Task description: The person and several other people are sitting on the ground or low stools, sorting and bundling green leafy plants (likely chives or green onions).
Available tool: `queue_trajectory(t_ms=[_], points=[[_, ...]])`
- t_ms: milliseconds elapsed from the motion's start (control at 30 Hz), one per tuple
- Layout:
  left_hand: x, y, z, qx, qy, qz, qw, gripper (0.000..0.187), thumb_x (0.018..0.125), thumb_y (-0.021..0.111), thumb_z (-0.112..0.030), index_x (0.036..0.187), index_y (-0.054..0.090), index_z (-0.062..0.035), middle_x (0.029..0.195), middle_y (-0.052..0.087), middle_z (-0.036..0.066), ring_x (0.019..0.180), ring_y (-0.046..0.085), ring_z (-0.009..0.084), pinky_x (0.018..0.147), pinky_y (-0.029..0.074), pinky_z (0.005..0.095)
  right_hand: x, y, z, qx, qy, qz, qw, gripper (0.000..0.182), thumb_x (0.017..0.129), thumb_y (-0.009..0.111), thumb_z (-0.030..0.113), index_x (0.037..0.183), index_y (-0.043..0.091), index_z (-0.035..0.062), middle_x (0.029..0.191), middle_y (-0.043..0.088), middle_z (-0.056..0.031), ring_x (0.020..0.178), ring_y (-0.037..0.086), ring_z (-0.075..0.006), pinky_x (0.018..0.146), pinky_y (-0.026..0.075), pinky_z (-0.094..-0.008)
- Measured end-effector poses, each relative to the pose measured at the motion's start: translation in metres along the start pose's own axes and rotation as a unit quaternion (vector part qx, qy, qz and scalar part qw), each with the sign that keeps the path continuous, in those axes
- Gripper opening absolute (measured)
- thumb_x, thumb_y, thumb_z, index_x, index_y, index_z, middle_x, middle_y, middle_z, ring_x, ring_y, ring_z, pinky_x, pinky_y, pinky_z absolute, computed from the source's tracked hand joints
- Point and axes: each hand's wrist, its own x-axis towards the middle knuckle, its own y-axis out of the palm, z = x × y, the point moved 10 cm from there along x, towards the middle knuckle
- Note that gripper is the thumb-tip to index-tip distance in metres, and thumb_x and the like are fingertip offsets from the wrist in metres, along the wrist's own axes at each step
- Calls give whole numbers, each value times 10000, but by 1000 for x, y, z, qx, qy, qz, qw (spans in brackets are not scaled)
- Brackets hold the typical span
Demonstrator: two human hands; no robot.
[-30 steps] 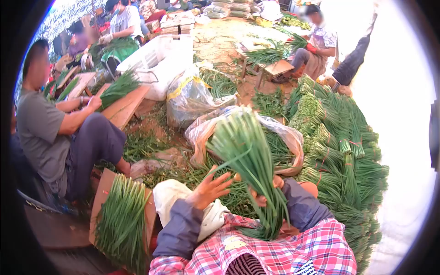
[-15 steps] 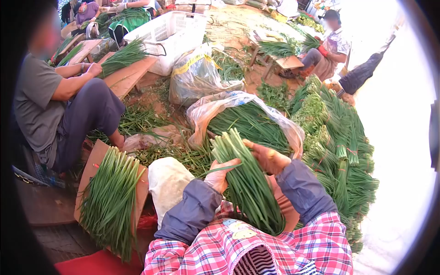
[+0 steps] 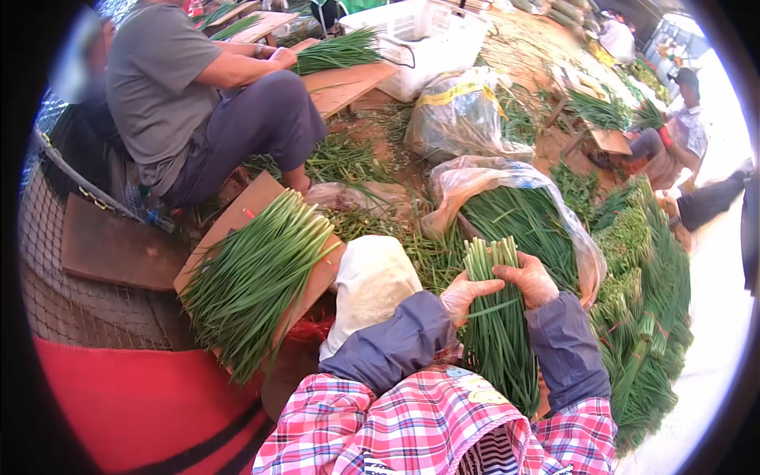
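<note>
A thick bundle of long green stalks [image 3: 500, 340] hangs between my two hands, pale cut ends up, leaves down over my lap. My left hand [image 3: 469, 296] holds its left side near the top, thumb across the front. From the right, my right hand [image 3: 530, 280] grips the same bundle, thumb near the pale ends. Left of my knee, a loose heap of the same stalks [image 3: 257, 269] lies on a tilted wooden board [image 3: 318, 279]. Just beyond my hands, an open plastic bag [image 3: 518, 176] holds more stalks.
Tied bundles [image 3: 645, 317] are piled at the right. A seated person [image 3: 170, 87] works at a board [image 3: 348, 83] on the upper left, near a white crate [image 3: 451, 47]. Another person [image 3: 682, 138] sits at the upper right. Red cloth [image 3: 134, 396] lies at the lower left.
The view has swung left, so things appear farther right. The bundle has gone from slanted to nearly upright, its cut ends more level, and my right hand has closed on it.
</note>
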Motion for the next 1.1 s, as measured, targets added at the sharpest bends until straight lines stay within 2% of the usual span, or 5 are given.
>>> queue_trajectory(t_ms=[167,333,500,667,1100], points=[[2,-21,1,22,-37,-2,999,431,796,611,-75,1204,478,-43,1086,586,107,959,594,232,853,479,385,3,-6,1,-29,-3,7,1000,320,759,628,74,1047,549,-40,944,620,-133,804,615,-195,736,495,-310],[1,-25,-1,-51,-14,35,998,501,786,615,-78,1241,414,-19,1183,516,152,1117,497,313,969,404,453,1,-20,-4,119,24,-23,992,316,778,637,48,1049,502,-41,891,614,-146,763,625,-221,663,529,-316],[6,-28,-12,69,25,-8,997,386,768,629,-23,1134,506,-16,975,607,88,919,598,221,851,483,373,17,-2,-11,-21,19,20,999,424,733,711,98,1097,524,-11,833,592,-54,682,570,-112,586,453,-242],[7,-24,-14,71,33,-33,996,390,770,608,15,1143,503,-25,1020,599,98,914,607,238,817,504,370,24,10,-7,-141,12,64,988,419,722,704,95,1106,564,0,988,624,-63,820,588,-136,752,476,-285],[11,-45,-8,5,17,-52,998,250,784,594,11,1024,533,-23,967,600,101,858,611,216,785,516,364,29,-6,-20,16,29,7,999,369,721,699,101,1049,569,-9,932,625,-76,824,597,-162,789,475,-301]])
